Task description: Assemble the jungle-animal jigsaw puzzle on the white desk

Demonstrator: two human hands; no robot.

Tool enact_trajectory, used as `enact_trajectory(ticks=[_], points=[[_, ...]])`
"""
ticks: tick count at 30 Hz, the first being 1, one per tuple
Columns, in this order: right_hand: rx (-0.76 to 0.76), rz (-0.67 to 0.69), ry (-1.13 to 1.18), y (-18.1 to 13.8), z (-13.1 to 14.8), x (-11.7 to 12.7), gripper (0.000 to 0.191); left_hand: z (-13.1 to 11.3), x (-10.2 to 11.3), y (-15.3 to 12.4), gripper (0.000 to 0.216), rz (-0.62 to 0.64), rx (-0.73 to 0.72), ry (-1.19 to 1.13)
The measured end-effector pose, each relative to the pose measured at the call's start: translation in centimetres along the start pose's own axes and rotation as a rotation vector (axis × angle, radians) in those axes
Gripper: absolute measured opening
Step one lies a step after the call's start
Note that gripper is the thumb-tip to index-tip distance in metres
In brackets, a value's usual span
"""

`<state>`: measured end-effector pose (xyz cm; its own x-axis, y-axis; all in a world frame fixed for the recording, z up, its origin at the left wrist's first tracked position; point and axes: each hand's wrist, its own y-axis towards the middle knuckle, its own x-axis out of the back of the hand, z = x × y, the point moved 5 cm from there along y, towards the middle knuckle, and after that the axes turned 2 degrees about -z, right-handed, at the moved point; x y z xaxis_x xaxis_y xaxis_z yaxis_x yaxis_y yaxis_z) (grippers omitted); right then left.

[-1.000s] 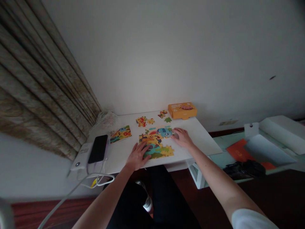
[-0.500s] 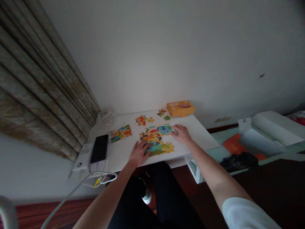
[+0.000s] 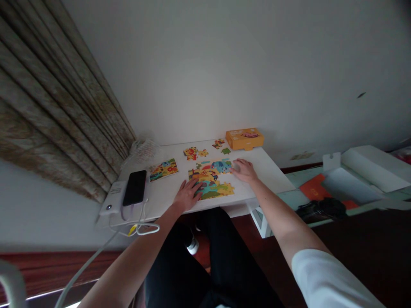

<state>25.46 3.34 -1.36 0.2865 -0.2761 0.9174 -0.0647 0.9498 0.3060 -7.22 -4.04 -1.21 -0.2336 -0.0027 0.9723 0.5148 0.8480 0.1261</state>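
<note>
A partly joined jigsaw puzzle with bright animal pictures lies flat on the white table. My left hand rests on its lower left side, fingers spread over the pieces. At the upper right, a blue elephant section sits beside the yellow part. The curled fingers and thumb of my right hand pinch at the right edge of this section; the exact piece between them is partly hidden. Loose tiger pieces, a green piece and other pieces lie farther back.
An orange puzzle box stands at the back right against the wall. Left of the puzzle are a picture card, a phone with white cables, and a clear plastic bag. An opened white box lies on a lower glass shelf to the right.
The camera view has tilted slightly, so the table sits a little higher in the picture. Both hands keep nearly the same places on the puzzle.
</note>
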Motion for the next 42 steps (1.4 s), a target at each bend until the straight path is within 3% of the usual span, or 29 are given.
enact_trajectory(ticks=[14, 23, 28, 33, 38, 42], points=[[-0.002, 0.010, -0.012, 0.2, -0.2, -0.5, 0.048, 0.2, -0.4, -0.3, 0.044, -0.048, 0.011, -0.002], [-0.001, -0.009, 0.003, 0.1, -0.4, -0.6, 0.049, -0.1, 0.5, 0.3, 0.037, -0.103, 0.044, -0.075], [0.010, -0.023, 0.035, 0.0, -0.4, -0.5, 0.046, 1.7, 2.0, 3.8, 0.035, -0.234, 0.114, -0.174], [0.016, -0.025, 0.048, 0.1, -0.5, -0.4, 0.043, 5.4, 2.4, 9.7, 0.040, -0.353, 0.373, -0.254], [0.021, -0.015, 0.053, 0.1, -0.6, -0.7, 0.046, 7.8, 2.3, 15.0, 0.046, -0.314, 0.493, -0.236], [0.017, -0.006, 0.060, 0.1, -0.5, -0.7, 0.046, 9.0, 2.3, 17.5, 0.053, -0.232, 0.555, -0.184]])
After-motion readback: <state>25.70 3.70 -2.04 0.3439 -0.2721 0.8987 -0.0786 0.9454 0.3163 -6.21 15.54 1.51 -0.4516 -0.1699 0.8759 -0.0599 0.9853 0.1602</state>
